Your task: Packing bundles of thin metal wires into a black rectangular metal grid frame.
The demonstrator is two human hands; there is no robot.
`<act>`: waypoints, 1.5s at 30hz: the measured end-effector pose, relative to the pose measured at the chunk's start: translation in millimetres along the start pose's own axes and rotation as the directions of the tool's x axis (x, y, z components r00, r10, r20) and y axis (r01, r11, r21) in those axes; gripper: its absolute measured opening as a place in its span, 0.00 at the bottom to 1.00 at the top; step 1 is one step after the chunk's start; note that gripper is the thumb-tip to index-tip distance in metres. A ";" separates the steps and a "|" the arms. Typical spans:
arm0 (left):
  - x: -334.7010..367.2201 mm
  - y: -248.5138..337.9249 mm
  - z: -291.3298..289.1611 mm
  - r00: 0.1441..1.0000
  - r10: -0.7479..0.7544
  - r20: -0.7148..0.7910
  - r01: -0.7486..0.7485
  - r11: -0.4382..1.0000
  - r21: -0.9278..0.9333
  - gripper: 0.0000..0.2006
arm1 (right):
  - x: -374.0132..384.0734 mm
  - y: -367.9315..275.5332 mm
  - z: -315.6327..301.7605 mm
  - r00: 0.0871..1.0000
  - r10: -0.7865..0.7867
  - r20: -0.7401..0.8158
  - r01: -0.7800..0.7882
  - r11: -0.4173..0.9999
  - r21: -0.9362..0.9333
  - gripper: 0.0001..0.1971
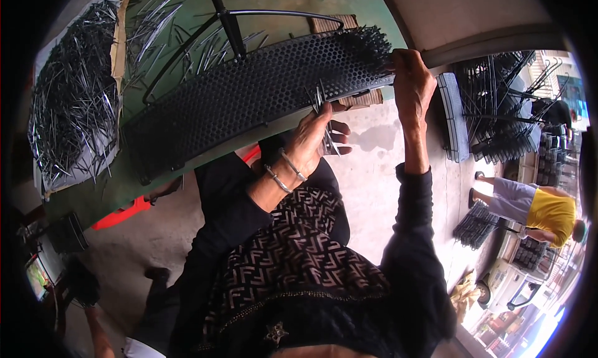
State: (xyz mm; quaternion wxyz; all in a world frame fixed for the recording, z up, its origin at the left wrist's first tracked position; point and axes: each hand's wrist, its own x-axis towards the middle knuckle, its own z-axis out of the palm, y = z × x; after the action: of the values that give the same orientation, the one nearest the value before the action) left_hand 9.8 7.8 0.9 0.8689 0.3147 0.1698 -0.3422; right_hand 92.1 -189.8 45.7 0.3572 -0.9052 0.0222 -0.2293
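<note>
Holding a bunch of thin strips (320,99) between thumb and fingers, your left hand (311,137) sits at the near edge of the perforated panel (230,89). Your right hand (414,87) is at the panel's right end, just beside the dense black bristles (366,47); its fingers are curled together, and whether they grip anything cannot be told. The panel lies aslant along the near side of the green worktop (280,31). More strips lie loose beyond it and heaped in the carton (118,50) at left.
</note>
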 end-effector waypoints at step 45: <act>-7.5 -4.4 6.1 0.993 0.073 0.089 -0.078 0.995 0.057 0.20 | -0.5 -2.6 0.5 0.988 -0.147 0.039 0.151 0.918 -0.367 0.12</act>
State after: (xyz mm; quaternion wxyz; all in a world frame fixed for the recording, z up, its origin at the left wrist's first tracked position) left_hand 1.9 5.0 7.4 0.8779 0.3316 0.1095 -0.3275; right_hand 91.6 -187.4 46.9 0.1625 -0.9564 -0.0062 -0.2426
